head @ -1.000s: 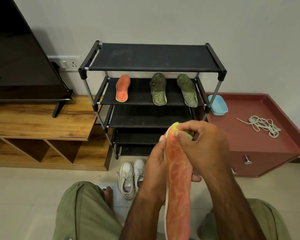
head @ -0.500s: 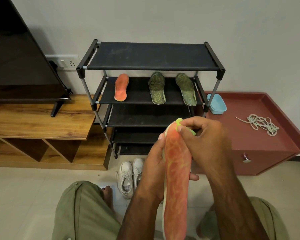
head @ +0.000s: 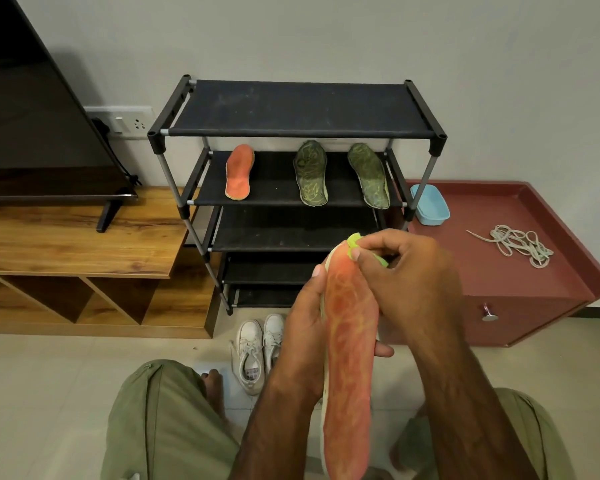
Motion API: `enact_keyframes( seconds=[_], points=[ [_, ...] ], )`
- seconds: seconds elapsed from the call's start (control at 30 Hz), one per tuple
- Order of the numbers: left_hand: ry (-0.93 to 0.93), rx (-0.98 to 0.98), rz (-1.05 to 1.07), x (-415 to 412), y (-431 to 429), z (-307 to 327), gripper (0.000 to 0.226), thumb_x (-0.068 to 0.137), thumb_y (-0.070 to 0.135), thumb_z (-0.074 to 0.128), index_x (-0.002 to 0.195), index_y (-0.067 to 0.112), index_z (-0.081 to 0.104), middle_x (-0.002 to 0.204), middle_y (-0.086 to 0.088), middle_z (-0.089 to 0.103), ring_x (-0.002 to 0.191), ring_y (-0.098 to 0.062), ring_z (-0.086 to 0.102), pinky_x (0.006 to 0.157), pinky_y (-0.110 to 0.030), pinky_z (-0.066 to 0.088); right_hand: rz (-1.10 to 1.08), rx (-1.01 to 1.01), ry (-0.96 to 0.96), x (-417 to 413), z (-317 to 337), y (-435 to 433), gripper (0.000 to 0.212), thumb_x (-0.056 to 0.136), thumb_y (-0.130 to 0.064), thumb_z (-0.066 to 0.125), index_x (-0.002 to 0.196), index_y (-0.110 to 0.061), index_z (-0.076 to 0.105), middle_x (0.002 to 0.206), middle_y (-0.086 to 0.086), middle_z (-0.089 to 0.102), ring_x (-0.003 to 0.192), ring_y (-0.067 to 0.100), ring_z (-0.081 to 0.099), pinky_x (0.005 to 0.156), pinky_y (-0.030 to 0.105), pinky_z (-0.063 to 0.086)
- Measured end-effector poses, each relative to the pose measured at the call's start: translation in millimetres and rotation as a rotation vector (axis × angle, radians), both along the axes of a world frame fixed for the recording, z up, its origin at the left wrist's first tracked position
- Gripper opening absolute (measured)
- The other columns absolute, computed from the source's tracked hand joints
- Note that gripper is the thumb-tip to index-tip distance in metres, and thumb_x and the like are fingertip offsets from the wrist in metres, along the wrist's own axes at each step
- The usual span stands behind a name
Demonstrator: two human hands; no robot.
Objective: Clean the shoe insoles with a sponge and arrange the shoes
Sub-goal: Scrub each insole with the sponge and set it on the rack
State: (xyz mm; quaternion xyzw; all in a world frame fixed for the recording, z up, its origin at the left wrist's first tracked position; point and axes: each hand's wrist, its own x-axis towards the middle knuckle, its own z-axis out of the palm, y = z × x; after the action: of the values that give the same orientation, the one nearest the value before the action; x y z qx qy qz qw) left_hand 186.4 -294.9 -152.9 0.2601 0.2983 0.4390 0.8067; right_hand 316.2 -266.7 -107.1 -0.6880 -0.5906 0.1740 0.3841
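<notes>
Scene: A seated person in olive trousers faces a black shoe rack (head: pixel 302 132) set against the wall.

Left hand: The left hand (head: pixel 303 327) grips the orange insole (head: pixel 349 358) from behind, wrapped round its edges. It holds the insole upright and face-on, so the whole top can be reached.

Right hand: The right hand (head: pixel 409 275) pinches a yellow-green sponge (head: pixel 355 241) in curled fingers (head: pixel 378 242), pressed against the insole's far tip.

Insole's position: It is in mid-air above the lap, between both hands and in front of the rack's lower shelves.

Second shelf: A second orange insole (head: pixel 239 172) and two green insoles (head: pixel 310 173) lie apart in a row, apparently laid out to dry. The gap beside the orange one looks kept for its partner.

Floor: White sneakers (head: pixel 258 348) stand side by side just in front of the rack's foot, probably waiting for insoles.

Right of rack: A blue tub (head: pixel 430 206) sits close to the rack's leg on the surface of the red cabinet (head: pixel 534 289). It is likely there to wet the sponge, though its contents cannot be seen. Loose laces (head: pixel 520 244) lie well apart from it, seemingly kept clear of the wet work.

Stage: Cleaning appears close to done, and arranging the shoes is still to come.
</notes>
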Motion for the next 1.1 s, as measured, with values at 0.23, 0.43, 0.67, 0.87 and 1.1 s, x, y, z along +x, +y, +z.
enact_keyframes(
  seconds=[0.23,0.43,0.67,0.87,1.1],
  points=[
    [-0.102,0.016,-0.003,-6.4,7.9,-1.4,0.067,0.102,0.06,0.028,0.144,0.018,0.058,0.147,-0.017,0.056,0.078,-0.022,0.069,0.061,-0.04,0.063,-0.044,-0.091,-0.068,33.3,15.5,-9.4,0.003,0.087,-0.035,0.079,0.084,-0.037,0.077,0.073,-0.019,0.069,0.068,0.002,0.062,0.061,0.027,0.046],
    [-0.071,-0.032,-0.055,3.9,6.1,0.4,0.068,0.101,0.062,0.041,0.134,0.007,0.064,0.12,-0.026,0.063,0.085,-0.037,0.068,0.071,-0.048,0.062,0.135,0.036,-0.12,6.1,15.2,-0.7,0.013,0.087,-0.034,0.075,0.099,-0.037,0.077,0.096,-0.016,0.068,0.097,0.014,0.063,0.084,0.044,0.054],
    [-0.086,-0.032,-0.052,-4.6,8.1,4.6,0.073,0.097,0.063,0.035,0.148,0.014,0.053,0.127,-0.021,0.062,0.081,-0.025,0.073,0.06,-0.039,0.062,0.16,-0.227,-0.223,13.5,11.2,-7.4,0.008,0.082,-0.035,0.08,0.085,-0.042,0.078,0.081,-0.027,0.07,0.082,0.0,0.066,0.078,0.034,0.057],
    [-0.088,-0.09,-0.058,-5.6,11.4,6.1,0.079,0.095,0.063,0.039,0.147,0.005,0.051,0.111,-0.024,0.062,0.071,-0.03,0.073,0.055,-0.038,0.061,0.059,-0.057,-0.114,5.4,5.5,-5.0,0.011,0.086,-0.041,0.073,0.097,-0.043,0.077,0.094,-0.018,0.071,0.091,0.007,0.065,0.079,0.041,0.057],
    [-0.068,-0.105,-0.118,4.0,5.0,8.2,0.079,0.093,0.063,0.041,0.144,0.003,0.054,0.107,-0.022,0.064,0.068,-0.032,0.072,0.053,-0.037,0.06,0.009,-0.053,-0.171,7.4,14.9,-4.8,0.01,0.087,-0.038,0.072,0.095,-0.041,0.077,0.092,-0.02,0.072,0.088,0.006,0.066,0.075,0.031,0.053]
  ],
)
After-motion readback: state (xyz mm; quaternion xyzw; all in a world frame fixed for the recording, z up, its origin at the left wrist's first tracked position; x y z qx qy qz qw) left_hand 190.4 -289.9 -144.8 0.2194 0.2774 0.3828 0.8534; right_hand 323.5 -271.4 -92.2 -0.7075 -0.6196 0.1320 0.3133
